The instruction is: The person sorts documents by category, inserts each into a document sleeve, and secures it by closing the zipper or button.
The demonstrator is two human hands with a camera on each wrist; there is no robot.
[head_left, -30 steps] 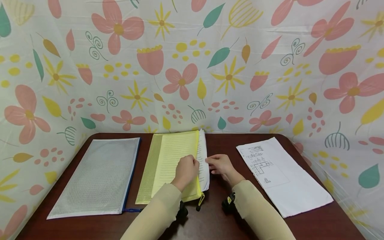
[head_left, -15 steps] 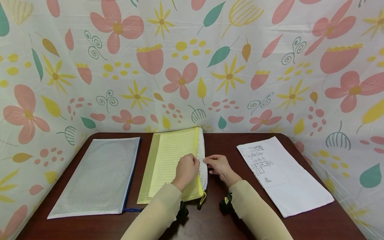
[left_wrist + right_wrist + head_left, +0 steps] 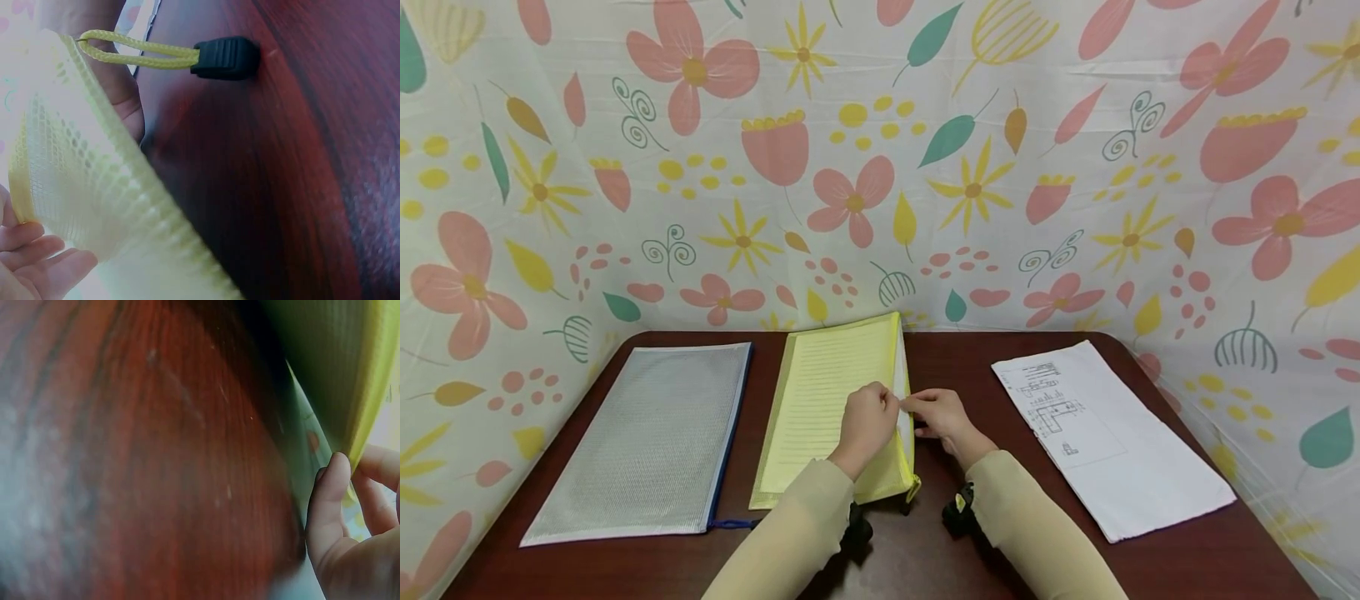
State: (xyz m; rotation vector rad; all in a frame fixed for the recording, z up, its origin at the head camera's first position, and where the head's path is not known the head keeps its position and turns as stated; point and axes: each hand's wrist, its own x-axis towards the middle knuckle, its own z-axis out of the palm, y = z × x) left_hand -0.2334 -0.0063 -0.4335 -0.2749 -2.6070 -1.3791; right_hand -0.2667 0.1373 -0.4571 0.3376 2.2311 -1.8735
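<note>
A yellow mesh zipper pouch lies mid-table, its right-hand edge raised and parted. Lined sheets of paper show through its top layer, and a white strip of paper is visible in the opening. My left hand grips the upper yellow zipper edge; its fingers show at the lower left of the left wrist view. My right hand pinches at the opening's yellow edge, thumb against it in the right wrist view. Whether paper is also in that pinch is hidden. A black-tipped zipper pull hangs on a yellow cord.
To the left lies a grey mesh pouch with a blue zipper edge and cord. On the right, a stack of white paper carries a printed drawing. The dark wooden table meets a floral curtain at the back.
The white sheets that stuck out past the pouch's right edge now lie within it. My right hand has moved left with them. The pouch's far right corner has risen, and the pouch shifted slightly right.
</note>
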